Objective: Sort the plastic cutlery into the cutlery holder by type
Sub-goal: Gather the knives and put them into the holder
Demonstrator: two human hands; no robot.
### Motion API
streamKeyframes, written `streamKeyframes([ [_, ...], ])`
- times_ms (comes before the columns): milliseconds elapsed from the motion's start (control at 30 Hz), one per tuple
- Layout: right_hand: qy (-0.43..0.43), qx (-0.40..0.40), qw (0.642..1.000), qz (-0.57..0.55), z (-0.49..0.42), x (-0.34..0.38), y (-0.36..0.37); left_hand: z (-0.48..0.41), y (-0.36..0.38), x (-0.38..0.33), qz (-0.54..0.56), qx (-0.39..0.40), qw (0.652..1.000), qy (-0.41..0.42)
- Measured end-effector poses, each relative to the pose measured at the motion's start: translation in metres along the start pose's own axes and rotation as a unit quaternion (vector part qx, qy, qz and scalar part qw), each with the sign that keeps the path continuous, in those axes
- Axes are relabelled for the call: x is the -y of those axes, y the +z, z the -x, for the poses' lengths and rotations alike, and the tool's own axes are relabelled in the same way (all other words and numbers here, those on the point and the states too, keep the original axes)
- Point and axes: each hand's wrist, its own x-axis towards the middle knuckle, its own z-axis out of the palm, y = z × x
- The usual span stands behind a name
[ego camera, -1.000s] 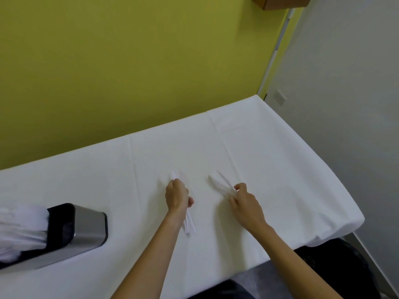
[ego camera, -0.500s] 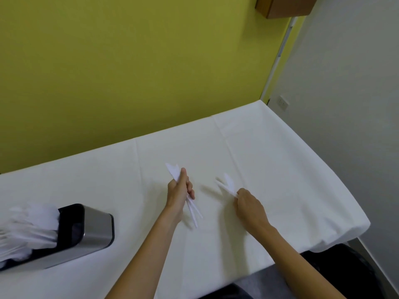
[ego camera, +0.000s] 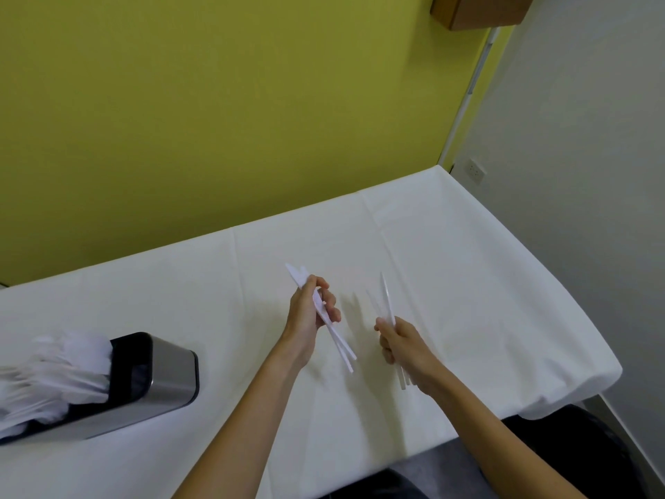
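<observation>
My left hand (ego camera: 310,315) grips a small bunch of white plastic cutlery (ego camera: 340,349) above the middle of the table, the heads pointing away from me and the handles slanting down to the right. My right hand (ego camera: 403,349) holds another bunch of white plastic cutlery (ego camera: 385,300), tips pointing up and away. What type the pieces are I cannot make out. The cutlery holder (ego camera: 169,376), steel with a black inner rim, stands at the left edge with several white pieces (ego camera: 54,372) sticking out of it.
A white cloth covers the table (ego camera: 467,268), which ends at the right edge near a grey wall. A yellow-green wall runs behind the table. A wooden box (ego camera: 478,10) hangs at the top right. Dark clothing (ego camera: 561,459) shows below the table's near edge.
Both hands have lifted their bunches of cutlery off the tablecloth. The right hand's pieces now point more upright. The view has shifted slightly, showing more of the holder.
</observation>
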Motion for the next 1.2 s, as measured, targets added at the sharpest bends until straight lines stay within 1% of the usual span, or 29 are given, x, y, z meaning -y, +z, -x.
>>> streamKeyframes([
  [67, 0.002, 0.032, 0.999, -0.029, 0.005, 0.006, 0.006, 0.002, -0.001, 0.0, 0.002, 0.012, 1.0, -0.002],
  [133, 0.021, 0.073, 0.994, -0.074, 0.011, 0.011, 0.011, 0.004, 0.0, 0.0, -0.034, 0.014, 0.999, 0.004],
  [233, 0.051, 0.14, 0.976, -0.16, 0.017, 0.018, 0.018, 0.006, 0.001, 0.001, -0.105, 0.013, 0.994, 0.013],
  [333, 0.053, 0.182, 0.966, -0.175, 0.021, 0.021, 0.02, 0.008, 0.0, 0.005, -0.164, 0.024, 0.986, 0.03],
  [433, 0.049, 0.175, 0.97, -0.164, 0.024, 0.021, 0.02, 0.011, 0.0, 0.005, -0.185, 0.046, 0.981, 0.039],
  [533, 0.039, 0.152, 0.974, -0.161, 0.023, 0.018, 0.021, 0.01, -0.001, 0.003, -0.164, 0.026, 0.985, 0.047],
  [600, 0.037, 0.139, 0.977, -0.159, 0.024, 0.015, 0.022, 0.008, -0.003, -0.001, -0.147, 0.022, 0.986, 0.072],
  [733, 0.03, 0.143, 0.979, -0.143, 0.029, 0.016, 0.023, 0.007, -0.006, -0.007, -0.199, 0.041, 0.973, 0.106],
  [900, -0.018, 0.127, 0.984, -0.125, 0.032, 0.021, 0.022, 0.005, -0.003, -0.01, -0.213, 0.038, 0.972, 0.089],
  [1033, -0.067, 0.109, 0.991, -0.045, 0.035, 0.021, 0.019, 0.005, -0.001, -0.017, -0.191, 0.052, 0.975, 0.103],
  [1100, -0.081, 0.095, 0.992, -0.014, 0.036, 0.019, 0.017, 0.005, -0.001, -0.019, -0.201, 0.04, 0.972, 0.115],
  [1200, -0.098, 0.081, 0.991, 0.036, 0.038, 0.019, 0.014, 0.005, -0.004, -0.021, -0.18, 0.002, 0.976, 0.121],
])
